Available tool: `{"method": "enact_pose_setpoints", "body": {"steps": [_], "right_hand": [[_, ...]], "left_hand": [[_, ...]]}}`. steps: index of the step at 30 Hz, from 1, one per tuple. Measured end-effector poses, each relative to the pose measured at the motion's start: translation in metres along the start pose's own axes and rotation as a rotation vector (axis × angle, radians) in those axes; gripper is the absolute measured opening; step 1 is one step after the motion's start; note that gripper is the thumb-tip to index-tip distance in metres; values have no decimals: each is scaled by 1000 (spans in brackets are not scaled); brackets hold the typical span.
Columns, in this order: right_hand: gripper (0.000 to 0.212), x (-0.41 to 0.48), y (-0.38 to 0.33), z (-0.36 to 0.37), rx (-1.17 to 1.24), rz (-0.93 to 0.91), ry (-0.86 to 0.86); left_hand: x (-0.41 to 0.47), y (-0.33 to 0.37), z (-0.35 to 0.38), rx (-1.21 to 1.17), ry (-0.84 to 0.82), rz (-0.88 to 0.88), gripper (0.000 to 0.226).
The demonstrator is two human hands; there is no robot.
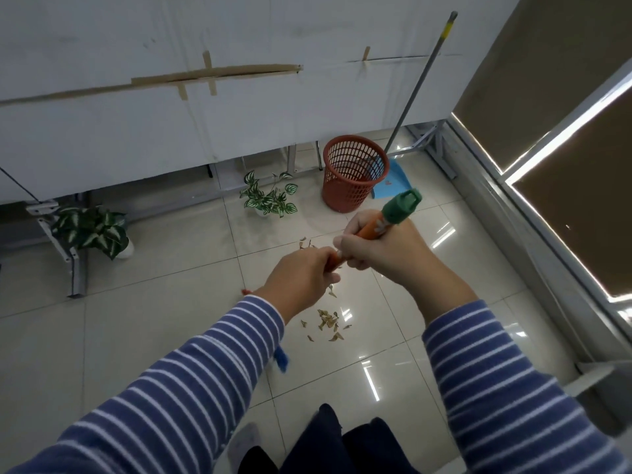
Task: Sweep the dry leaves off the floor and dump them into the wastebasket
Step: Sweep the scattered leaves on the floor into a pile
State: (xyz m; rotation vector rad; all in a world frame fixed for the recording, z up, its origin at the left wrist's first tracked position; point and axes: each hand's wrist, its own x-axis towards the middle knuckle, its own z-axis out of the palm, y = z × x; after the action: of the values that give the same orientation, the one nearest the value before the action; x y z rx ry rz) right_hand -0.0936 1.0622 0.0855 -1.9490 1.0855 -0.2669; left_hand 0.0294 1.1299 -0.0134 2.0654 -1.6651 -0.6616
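- Dark trousers [328, 443] and blue-and-white striped sleeves [191, 381] fill the bottom edge.
- Blue broom bristles [281, 358] peek out under the left forearm.
- Small dry tan leaves [328, 323] lie scattered on the glossy beige floor tiles [154, 319], just beyond the bristles, between the two arms; a few more sit beyond the hands.
- Left hand [301, 278] is clenched around the orange broom handle [371, 229] low down.
- Right hand [379, 248] grasps the same handle just below its green cap [402, 206].
- Red mesh plastic wastebasket [354, 172] stands upright farther off, near the white wall.
- Blue dustpan [390, 184] with a grey pole leans just behind the basket.
- Two variegated potted plants [270, 195] sit left of it.
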Motion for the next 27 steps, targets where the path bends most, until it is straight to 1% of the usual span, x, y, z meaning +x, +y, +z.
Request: {"method": "enact_pose_setpoints", "body": {"steps": [3,5,8,11,15,19,23,27], "right_hand": [[10,-4,7,6,-22,68,-61],[7,-6,11,8,-63,77,-70],[4,-9,20,11,-161,64,-87],[5,-13,28,14,-215,35,-108],[6,-21,33,3,-209,-4,-102],[19,-26,29,-24,-204,-52,-106],[19,-26,23,-48,-169,-55,-138],[18,-23,29,-49,-172,-15,-175]], "left_hand": [[-7,1,18,-66,-99,-47,25],[-8,4,29,-111,-115,-64,24],[-7,7,42,-133,-108,-81,22],[-4,11,50,-158,-93,-92,23],[0,17,50,-107,-55,-44,24],[4,29,43,-47,-7,22,29],[8,42,38,13,38,83,26],[7,48,50,-42,-14,33,27]]}}
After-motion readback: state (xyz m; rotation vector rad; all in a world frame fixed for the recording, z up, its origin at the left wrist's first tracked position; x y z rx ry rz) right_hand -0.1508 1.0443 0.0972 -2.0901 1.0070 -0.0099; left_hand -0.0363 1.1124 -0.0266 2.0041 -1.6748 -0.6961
